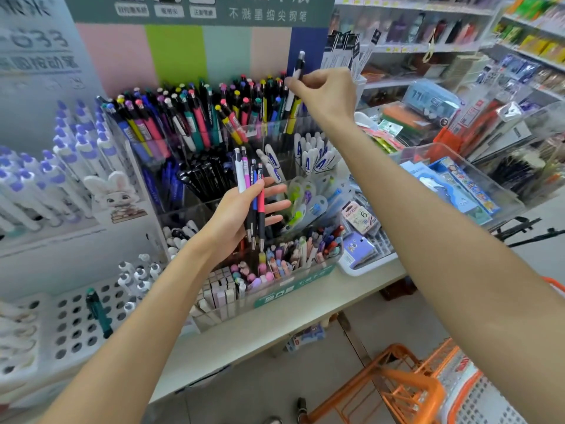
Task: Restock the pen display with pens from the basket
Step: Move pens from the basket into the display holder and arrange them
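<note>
Basket low; pen in right grip.

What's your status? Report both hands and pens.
Right hand pinches one pen above top bin. Left hand holds pen bundle. Bin crowded.
</note>
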Available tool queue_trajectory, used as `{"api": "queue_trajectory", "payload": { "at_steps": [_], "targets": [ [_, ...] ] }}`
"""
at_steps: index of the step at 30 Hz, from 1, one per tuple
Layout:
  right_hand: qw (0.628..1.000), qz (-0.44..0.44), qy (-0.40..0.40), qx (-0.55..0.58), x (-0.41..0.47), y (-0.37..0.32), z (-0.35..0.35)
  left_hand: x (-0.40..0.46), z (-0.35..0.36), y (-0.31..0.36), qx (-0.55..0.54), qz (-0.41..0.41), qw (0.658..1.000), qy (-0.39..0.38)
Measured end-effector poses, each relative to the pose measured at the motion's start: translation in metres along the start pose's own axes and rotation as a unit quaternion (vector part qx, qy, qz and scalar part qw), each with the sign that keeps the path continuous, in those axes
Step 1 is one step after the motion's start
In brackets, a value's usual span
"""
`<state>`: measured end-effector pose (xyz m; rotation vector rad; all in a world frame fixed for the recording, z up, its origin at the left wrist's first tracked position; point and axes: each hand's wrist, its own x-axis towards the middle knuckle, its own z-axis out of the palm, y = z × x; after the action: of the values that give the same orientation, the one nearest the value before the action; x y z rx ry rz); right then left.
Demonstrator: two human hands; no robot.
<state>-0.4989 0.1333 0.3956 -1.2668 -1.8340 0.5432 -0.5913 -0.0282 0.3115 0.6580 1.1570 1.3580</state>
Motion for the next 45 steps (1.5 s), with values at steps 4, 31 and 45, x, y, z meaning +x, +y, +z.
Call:
{"api": "queue_trajectory", "payload": {
  "at_steps": [4, 31, 45],
  "targets": [
    [0.999, -0.020, 0.003, 0.045, -0.008, 0.009, 0.009, 0.002, -0.001, 0.000, -0.004, -0.001, 1.000, 0.002],
    [0.991, -0.011, 0.020, 0.134, 0.001, 0.001, 0.000, 0.007, 0.002, 0.017, -0.015, 0.030, 0.999, -0.004],
    [0.988, -0.125, 0.019, -0.086, -0.009, 0.002, 0.007, 0.004, -0.009, 0.019, -0.004, 0.024, 1.000, -0.005]
  ]
}}
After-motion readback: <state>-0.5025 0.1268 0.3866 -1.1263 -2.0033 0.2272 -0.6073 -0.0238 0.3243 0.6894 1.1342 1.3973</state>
